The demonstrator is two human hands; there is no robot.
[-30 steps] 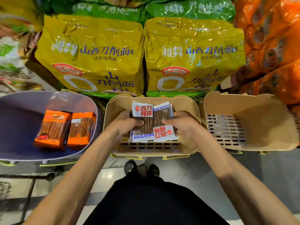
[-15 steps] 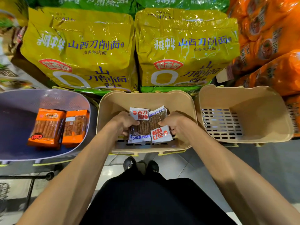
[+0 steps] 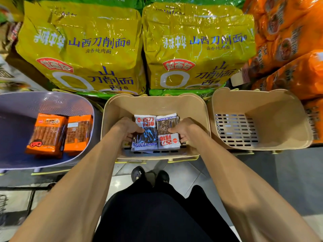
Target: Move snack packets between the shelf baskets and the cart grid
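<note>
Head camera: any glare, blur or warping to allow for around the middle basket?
Head view: glare streaks the glossy yellow noodle bags; the far-left shelf edge is smeared; wide-angle warp bows the beige plastic middle basket; the white snack packets gripped by the left hand and right hand read sharp.

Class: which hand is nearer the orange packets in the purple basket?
Left. Both hold white packets in the middle basket: the left hand on the side toward the orange packets, the right hand on the far side.
</note>
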